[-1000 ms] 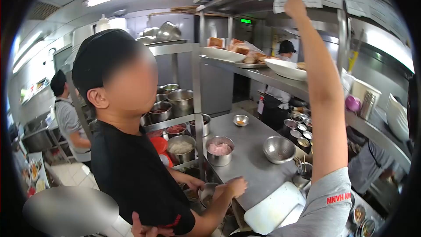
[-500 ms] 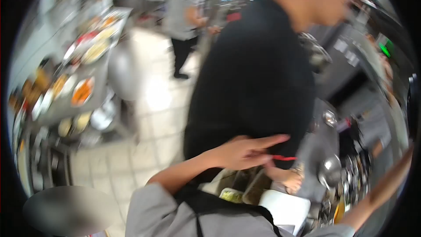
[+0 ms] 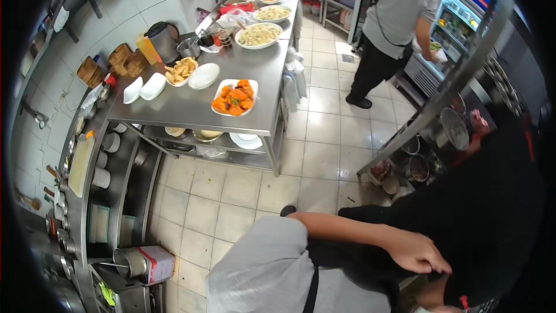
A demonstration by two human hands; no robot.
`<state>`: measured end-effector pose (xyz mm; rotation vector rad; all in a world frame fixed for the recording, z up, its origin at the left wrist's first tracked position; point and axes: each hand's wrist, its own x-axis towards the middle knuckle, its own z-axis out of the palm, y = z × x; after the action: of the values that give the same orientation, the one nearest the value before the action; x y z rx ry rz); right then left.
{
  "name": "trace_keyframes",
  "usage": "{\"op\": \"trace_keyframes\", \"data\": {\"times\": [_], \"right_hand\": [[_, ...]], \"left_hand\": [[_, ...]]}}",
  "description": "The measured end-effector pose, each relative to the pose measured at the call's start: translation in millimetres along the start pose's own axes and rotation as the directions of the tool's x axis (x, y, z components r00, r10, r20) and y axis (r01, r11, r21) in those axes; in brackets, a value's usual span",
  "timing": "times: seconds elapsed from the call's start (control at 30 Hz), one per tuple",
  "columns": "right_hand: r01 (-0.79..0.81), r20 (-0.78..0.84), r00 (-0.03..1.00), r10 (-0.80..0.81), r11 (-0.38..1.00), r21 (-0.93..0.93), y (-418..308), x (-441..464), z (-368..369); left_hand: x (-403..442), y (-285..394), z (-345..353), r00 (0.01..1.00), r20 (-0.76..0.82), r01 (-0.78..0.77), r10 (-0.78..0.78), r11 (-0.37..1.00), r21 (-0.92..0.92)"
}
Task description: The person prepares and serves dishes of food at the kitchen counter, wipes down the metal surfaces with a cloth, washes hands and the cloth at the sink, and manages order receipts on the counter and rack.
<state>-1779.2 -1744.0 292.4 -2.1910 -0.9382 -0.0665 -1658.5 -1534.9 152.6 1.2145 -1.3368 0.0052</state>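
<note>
My left hand (image 3: pixel 416 253) reaches across to the right at the end of my bare forearm. Its fingers are curled in, and I see nothing held in them. The fingertips are close to the black clothing of a co-worker (image 3: pixel 492 197) bent at the right; whether they touch I cannot tell. Below my hand, part of another forearm (image 3: pixel 433 293) shows at the bottom edge, and whose it is stays unclear. My right hand is out of view.
A steel table (image 3: pixel 185 107) carries an orange dish (image 3: pixel 234 97), fried pieces (image 3: pixel 181 71) and noodle-like platters (image 3: pixel 258 35). Shelves (image 3: pixel 110 197) line the left. A second person (image 3: pixel 394 17) carries a dish near a drinks fridge (image 3: pixel 457 29). A steel post (image 3: pixel 428 98) slants at right.
My view has swung left towards the table. My left hand's pointing index finger has curled in. The co-worker in black now appears farther right and lower, and my right arm has left view.
</note>
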Motion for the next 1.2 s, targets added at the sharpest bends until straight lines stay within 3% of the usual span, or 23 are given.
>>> {"op": "trace_keyframes", "data": {"times": [0.07,0.1,0.13,0.2,0.23,0.27,0.3,0.33,0.43,0.47,0.5,0.53,0.67,0.73,0.8,0.87,0.93,1.03,1.2], "right_hand": [[-0.111,0.178,0.982,0.055,0.940,0.322,16.7,68.8,56.4],[-0.190,0.278,0.958,0.063,0.868,0.458,26.6,104.8,84.9],[-0.276,0.374,0.926,0.053,0.771,0.573,39.5,137.7,115.1],[-0.432,0.439,0.868,0.233,0.790,0.435,69.6,200.4,170.7],[-0.436,0.408,0.868,0.282,0.827,0.355,72.8,227.5,194.7],[-0.446,0.449,0.845,0.290,0.846,0.291,85.0,248.7,214.9],[-0.458,0.515,0.817,0.260,0.836,0.304,96.6,270.3,234.2],[-0.497,0.578,0.785,0.222,0.783,0.374,107.3,291.7,254.8],[-0.419,0.620,0.779,0.093,0.813,0.404,119.4,361.4,337.6],[-0.386,0.631,0.775,0.034,0.816,0.430,119.6,387.2,369.7],[-0.252,0.575,0.816,-0.061,0.858,0.448,113.9,411.5,401.5],[-0.337,0.591,0.805,-0.041,0.789,0.514,114.2,432.4,440.0],[-0.114,0.502,0.845,-0.183,0.856,0.504,90.7,499.6,549.5],[-0.245,0.683,0.701,-0.206,0.830,0.502,72.2,522.1,560.8],[-0.147,0.725,0.585,-0.363,0.832,0.535,72.1,540.0,577.2],[-0.227,0.758,0.521,-0.393,0.792,0.567,65.0,553.2,570.2],[0.222,0.587,0.524,-0.617,0.765,0.605,73.9,563.9,593.4],[0.360,0.501,0.521,-0.691,0.711,0.604,76.0,583.2,603.5],[0.356,0.643,0.449,-0.620,0.784,0.508,68.8,628.9,606.5]], "left_hand": [[-63.9,8.5,-50.4,0.923,-0.188,0.300,-0.336,0.934,-0.193],[-103.4,19.5,-72.3,0.797,-0.285,0.446,-0.532,0.837,-0.316],[-150.8,17.7,-85.5,0.601,-0.440,0.477,-0.667,0.742,-0.472],[-262.0,41.4,-110.7,0.163,-0.874,0.393,-0.458,0.843,-0.368],[-303.5,71.7,-124.7,-0.006,-0.983,0.484,-0.186,0.859,-0.165],[-345.0,101.9,-138.8,-0.175,-0.979,0.637,0.108,0.770,-0.029],[-380.8,130.6,-149.8,-0.289,-0.923,0.814,0.254,0.573,-0.097],[-403.7,151.0,-159.9,-0.459,-0.842,0.765,0.285,0.608,-0.212],[-434.5,169.8,-190.2,-0.539,-0.784,0.778,0.307,0.539,-0.323],[-441.6,173.1,-197.8,-0.530,-0.813,0.757,0.241,0.566,-0.325],[-446.9,173.6,-205.3,-0.517,-0.839,0.733,0.168,0.594,-0.332],[-450.1,174.4,-213.6,-0.499,-0.861,0.706,0.094,0.620,-0.342],[-455.3,180.8,-228.6,-0.521,-0.849,0.658,-0.087,0.593,-0.464],[-451.5,182.6,-235.4,-0.540,-0.837,0.656,-0.092,0.577,-0.486],[-448.4,182.3,-239.0,-0.578,-0.813,0.639,-0.072,0.579,-0.506],[-444.1,175.4,-237.8,-0.630,-0.775,0.599,-0.048,0.604,-0.525],[-441.5,165.6,-238.9,-0.692,-0.721,0.538,-0.028,0.646,-0.541],[-417.2,156.9,-250.3,-0.761,-0.647,0.481,-0.051,0.624,-0.615],[-391.5,124.3,-275.4,-0.711,-0.675,0.293,-0.196,0.790,-0.539]]}}
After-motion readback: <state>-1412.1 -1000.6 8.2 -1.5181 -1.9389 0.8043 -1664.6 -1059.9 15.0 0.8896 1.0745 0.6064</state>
